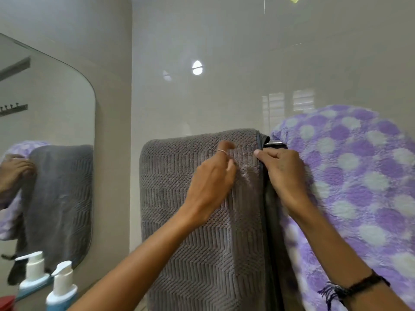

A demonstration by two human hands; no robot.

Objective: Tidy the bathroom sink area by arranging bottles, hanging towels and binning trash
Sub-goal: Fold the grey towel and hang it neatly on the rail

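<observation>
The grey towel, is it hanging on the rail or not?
Hanging: the grey towel is draped over the rail, falling flat down the wall.

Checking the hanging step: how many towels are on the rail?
2. A grey towel hangs at centre, both hands on its right edge; a purple spotted towel is draped right of it. The mirror only reflects these.
</observation>
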